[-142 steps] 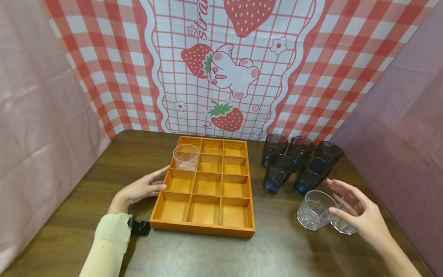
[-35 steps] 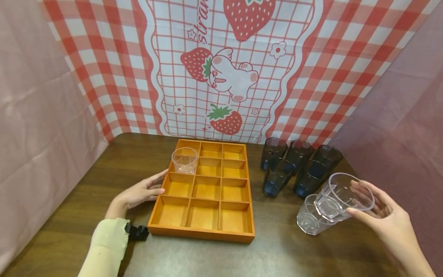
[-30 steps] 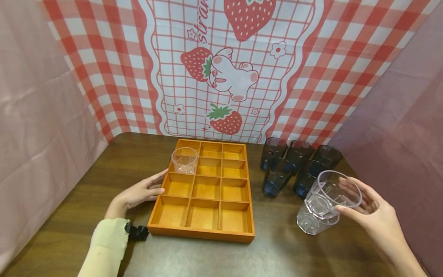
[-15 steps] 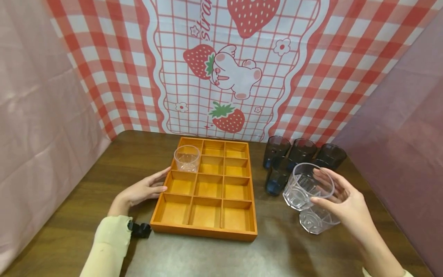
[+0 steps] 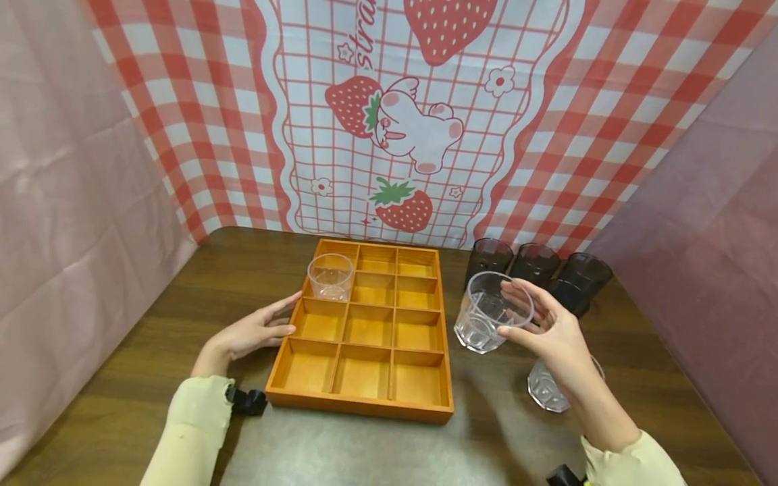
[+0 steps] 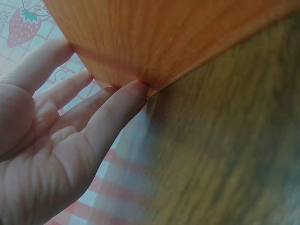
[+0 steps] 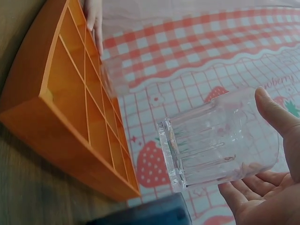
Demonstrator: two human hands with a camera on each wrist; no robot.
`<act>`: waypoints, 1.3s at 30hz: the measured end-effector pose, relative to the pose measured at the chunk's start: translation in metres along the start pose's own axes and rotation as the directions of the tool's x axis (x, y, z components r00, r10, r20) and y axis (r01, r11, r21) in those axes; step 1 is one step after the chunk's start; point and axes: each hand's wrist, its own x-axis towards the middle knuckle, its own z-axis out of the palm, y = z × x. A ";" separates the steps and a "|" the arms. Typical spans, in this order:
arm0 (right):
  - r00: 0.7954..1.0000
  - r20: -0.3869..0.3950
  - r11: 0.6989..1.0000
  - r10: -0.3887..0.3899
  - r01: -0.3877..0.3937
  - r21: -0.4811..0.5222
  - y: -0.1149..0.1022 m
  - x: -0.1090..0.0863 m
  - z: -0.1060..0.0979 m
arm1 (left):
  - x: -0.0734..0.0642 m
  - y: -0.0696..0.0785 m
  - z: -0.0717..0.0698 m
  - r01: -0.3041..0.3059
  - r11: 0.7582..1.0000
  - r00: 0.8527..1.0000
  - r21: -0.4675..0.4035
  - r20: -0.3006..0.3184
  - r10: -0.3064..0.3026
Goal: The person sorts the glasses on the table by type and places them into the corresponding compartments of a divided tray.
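Observation:
My right hand (image 5: 556, 331) grips a clear plastic tumbler (image 5: 480, 322) near its rim, between thumb and fingers. It is held up beside the right side of a wooden compartment tray (image 5: 358, 407), tilted in the head view. The right wrist view shows the tumbler's faceted base (image 7: 171, 154) pointing toward the tray. My left hand (image 5: 255, 332) touches the tray's left side with extended fingertips; the left wrist view shows these fingers (image 6: 117, 110) against the wooden wall. Another clear tumbler (image 5: 330, 280) stands in the left column of the tray, second row from the back.
Dark blue-grey glasses (image 5: 583, 277) stand at the back right, some hidden behind the right hand and held tumbler. Another clear tumbler (image 5: 547, 388) is on the table, partly behind the right wrist. A checked strawberry cloth (image 5: 243, 128) hangs behind the table (image 5: 340, 452).
My right hand picked up a clear tumbler from the right of the table and carried it left, past the other clear one, toward the tray. The left hand stayed at the tray.

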 end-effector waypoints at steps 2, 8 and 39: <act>1.000 0.003 1.000 0.021 -0.021 -0.018 0.001 0.007 0.008 | 0.000 0.000 0.000 0.001 1.000 1.000 0.001 0.000 -0.001; 0.995 0.019 0.990 0.098 -0.096 -0.100 0.008 0.030 0.030 | 0.000 0.000 -0.001 0.007 1.000 1.000 -0.001 -0.001 -0.007; 0.968 0.109 0.955 0.228 -0.200 -0.218 0.068 0.120 0.116 | 0.000 -0.001 0.000 -0.010 1.000 1.000 -0.025 0.011 0.010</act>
